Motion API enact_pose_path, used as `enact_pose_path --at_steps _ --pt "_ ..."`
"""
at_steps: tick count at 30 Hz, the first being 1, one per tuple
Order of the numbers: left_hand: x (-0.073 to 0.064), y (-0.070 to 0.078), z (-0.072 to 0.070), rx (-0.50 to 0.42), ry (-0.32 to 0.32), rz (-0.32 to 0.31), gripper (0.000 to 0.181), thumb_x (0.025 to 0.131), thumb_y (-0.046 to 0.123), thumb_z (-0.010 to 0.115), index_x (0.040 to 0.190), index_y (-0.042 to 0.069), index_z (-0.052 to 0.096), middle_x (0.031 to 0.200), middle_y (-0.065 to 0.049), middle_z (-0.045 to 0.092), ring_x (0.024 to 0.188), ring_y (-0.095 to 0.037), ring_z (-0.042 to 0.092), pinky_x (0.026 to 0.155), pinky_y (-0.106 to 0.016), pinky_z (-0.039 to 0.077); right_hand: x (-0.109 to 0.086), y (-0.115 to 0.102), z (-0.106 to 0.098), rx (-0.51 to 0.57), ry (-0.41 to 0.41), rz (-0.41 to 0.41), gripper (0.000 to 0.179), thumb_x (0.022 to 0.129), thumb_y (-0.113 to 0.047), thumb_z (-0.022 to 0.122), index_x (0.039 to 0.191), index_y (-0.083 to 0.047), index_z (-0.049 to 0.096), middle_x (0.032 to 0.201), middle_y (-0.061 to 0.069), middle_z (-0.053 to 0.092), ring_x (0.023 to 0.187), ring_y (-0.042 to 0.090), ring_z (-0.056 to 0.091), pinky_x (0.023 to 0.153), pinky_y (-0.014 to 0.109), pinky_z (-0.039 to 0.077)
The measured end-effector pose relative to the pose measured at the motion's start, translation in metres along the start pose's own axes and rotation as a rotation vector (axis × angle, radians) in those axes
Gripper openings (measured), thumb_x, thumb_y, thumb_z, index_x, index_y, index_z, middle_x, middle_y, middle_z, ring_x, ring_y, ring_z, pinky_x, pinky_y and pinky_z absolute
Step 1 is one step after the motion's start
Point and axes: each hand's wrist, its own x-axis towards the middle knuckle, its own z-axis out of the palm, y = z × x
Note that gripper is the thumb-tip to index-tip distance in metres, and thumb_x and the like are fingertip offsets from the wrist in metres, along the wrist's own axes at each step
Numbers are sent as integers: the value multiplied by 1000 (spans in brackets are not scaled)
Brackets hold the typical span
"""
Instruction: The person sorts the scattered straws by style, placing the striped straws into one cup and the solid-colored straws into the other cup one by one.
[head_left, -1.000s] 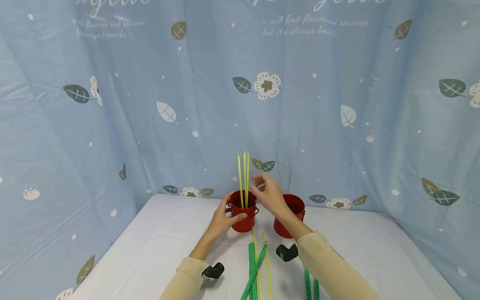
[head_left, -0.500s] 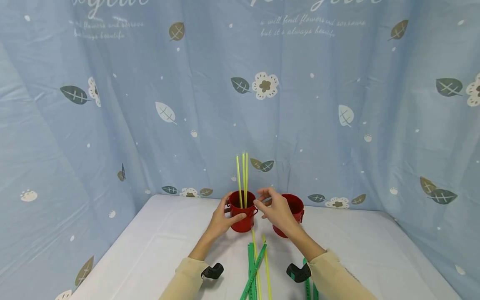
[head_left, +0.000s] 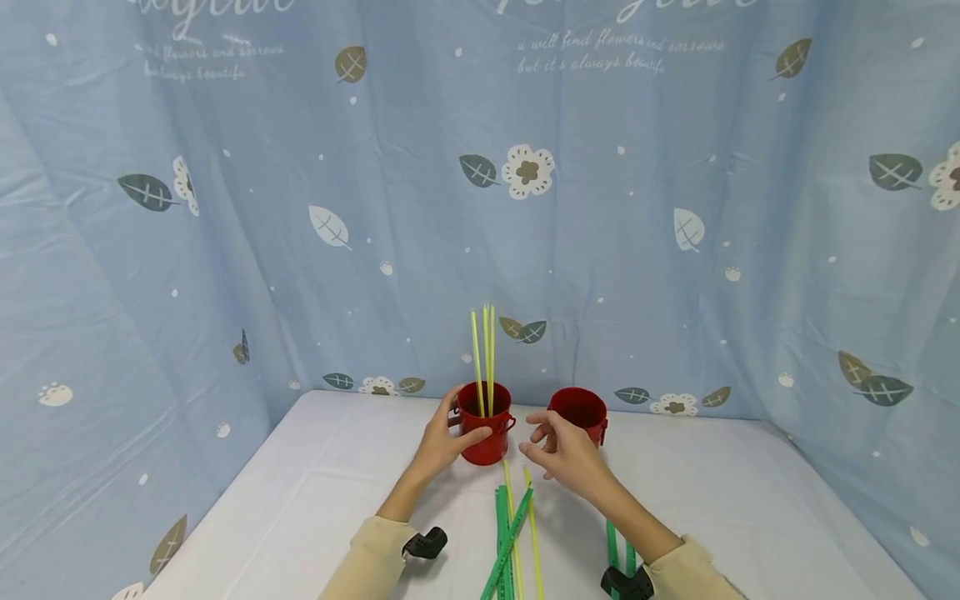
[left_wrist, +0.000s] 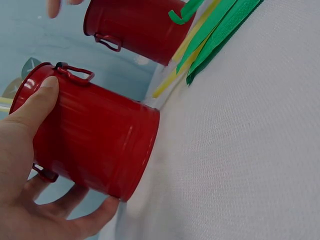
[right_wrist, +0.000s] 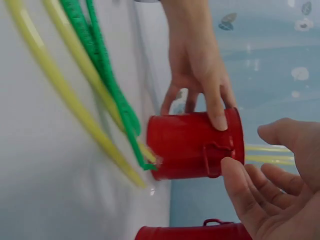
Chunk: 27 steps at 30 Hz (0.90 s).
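Note:
My left hand [head_left: 438, 442] holds a red metal bucket [head_left: 485, 446] around its side, thumb in front and fingers behind. Several thin yellow sticks [head_left: 486, 358] stand upright in that bucket. In the right wrist view, a small wire handle [right_wrist: 212, 160] shows on its side. My right hand [head_left: 570, 458] hovers between this bucket and a second red bucket [left_wrist: 135, 30], fingers loosely bent and nothing between them. It partly covers the second bucket in the head view. Below it on the table lie loose yellow sticks [head_left: 536, 546] and green strips with dark markings [head_left: 514, 533].
More green strips [head_left: 612, 542] lie at the right, partly hidden by my right wrist's black camera mount [head_left: 627, 583]. A white cloth covers the table [head_left: 720, 517]. Close behind the buckets hangs a blue patterned curtain [head_left: 420, 275].
My right hand has moved away from the upright yellow sticks, down and to the right, back toward me. The left hand and its bucket stay in place.

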Motion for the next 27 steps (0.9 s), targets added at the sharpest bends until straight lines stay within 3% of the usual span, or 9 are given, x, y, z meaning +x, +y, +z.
enact_pose_path --at_steps 3,8,10,15,27 --pt "1 -5 -1 1 0 5 84 85 15 76 154 11 28 144 -20 46 124 -43 52 100 -59 47 -7 6 1 -35 -36 1 43 84 -24 78 122 -12 61 90 -2 62 70 11 56 53 19 53" --pt "-2 3 -2 -8 -3 31 83 85 12 76 153 6 29 143 -22 47 123 -44 52 99 -60 47 -18 12 2 -74 -109 -15 51 84 -29 78 125 -5 60 90 -2 64 68 11 57 55 19 51" --pt "-6 13 -3 -15 -4 33 82 85 10 75 153 4 28 142 -26 46 123 -47 51 99 -62 46 -22 14 3 -56 -157 6 55 84 -30 78 127 -1 58 91 1 64 64 12 58 53 20 51" --pt "-6 13 -2 -17 -2 29 83 85 11 75 153 3 27 143 -25 45 123 -45 51 100 -63 46 -30 18 5 -39 -243 73 62 84 -29 77 132 2 54 92 3 62 58 11 59 53 22 52" --pt "-6 14 -3 -16 -5 20 83 85 11 76 153 6 28 143 -25 46 123 -45 51 97 -59 49 -41 26 11 -3 -356 208 72 82 -27 80 138 5 47 89 3 57 56 14 59 50 28 55"
